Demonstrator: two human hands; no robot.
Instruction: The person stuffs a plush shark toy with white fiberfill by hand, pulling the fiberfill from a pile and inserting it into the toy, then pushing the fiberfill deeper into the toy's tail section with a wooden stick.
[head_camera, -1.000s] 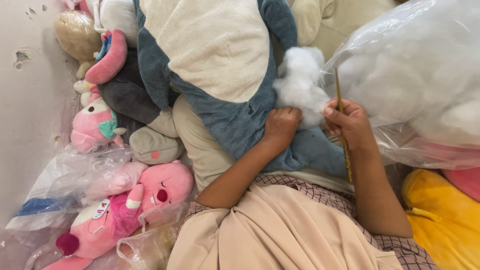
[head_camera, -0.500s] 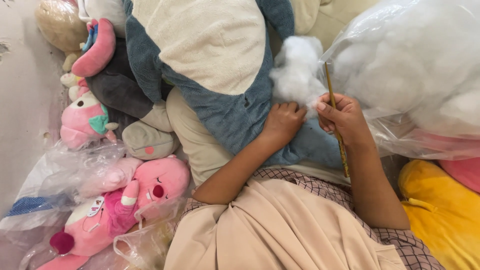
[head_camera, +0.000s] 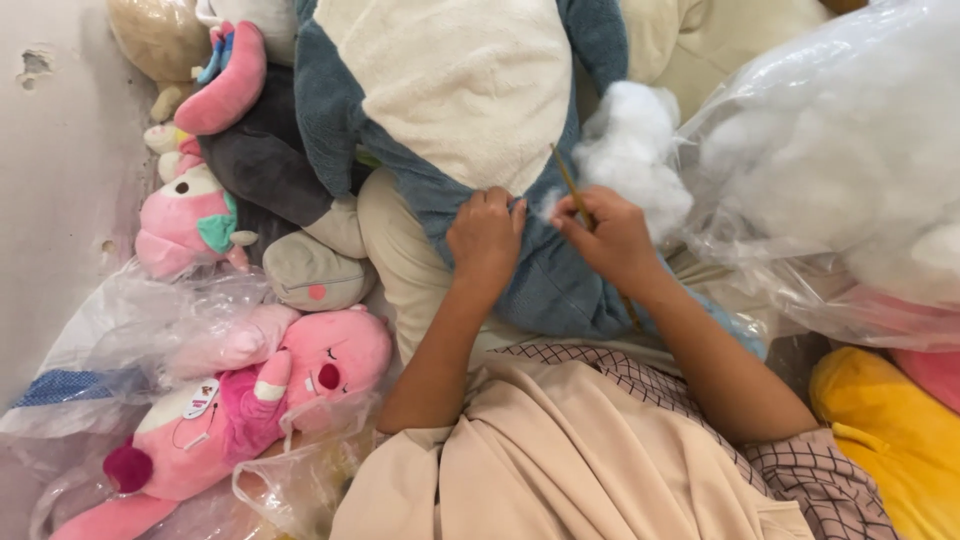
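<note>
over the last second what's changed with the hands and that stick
The right hand has swung the thin stick from pointing down along the wrist to pointing up and left, its tip at the white stuffing by the blue plush toy. The tuft now sits above the hand. The left hand still grips the blue fabric; the clear bag of stuffing is unchanged.

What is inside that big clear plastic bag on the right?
The clear plastic bag holds white fluffy stuffing, with one tuft sticking out by the right hand. What lies deeper in the bag is hidden.
</note>
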